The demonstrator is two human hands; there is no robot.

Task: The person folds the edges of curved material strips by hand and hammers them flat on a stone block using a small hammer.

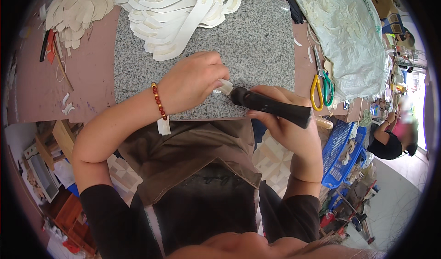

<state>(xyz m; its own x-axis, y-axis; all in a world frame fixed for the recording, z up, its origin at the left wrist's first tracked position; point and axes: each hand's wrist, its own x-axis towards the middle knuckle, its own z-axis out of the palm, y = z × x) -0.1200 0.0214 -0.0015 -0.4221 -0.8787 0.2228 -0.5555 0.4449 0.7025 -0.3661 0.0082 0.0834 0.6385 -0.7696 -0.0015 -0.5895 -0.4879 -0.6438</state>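
My left hand point(193, 80), a red bead bracelet on its wrist, pinches a narrow white strip point(225, 87) of leather-like material near the front of the speckled grey stone slab point(262, 38). A pale end of material point(164, 126) hangs below that wrist; whether it belongs to the same strip is hidden. My right hand point(287, 132) is closed around a black hammer point(275, 110). Its round face is against or just above the strip's end, beside my left fingertips, and its flared end points right. Most of the hammer's grip is hidden by the hand.
White curved pieces point(170, 15) lie stacked on the slab's far side. Beige pieces point(80, 8) are heaped at far left. A white sack point(344, 34) with scraps and yellow-handled scissors point(317, 91) lie right. Beyond a blue crate point(337, 153), another person point(395, 137) is at right.
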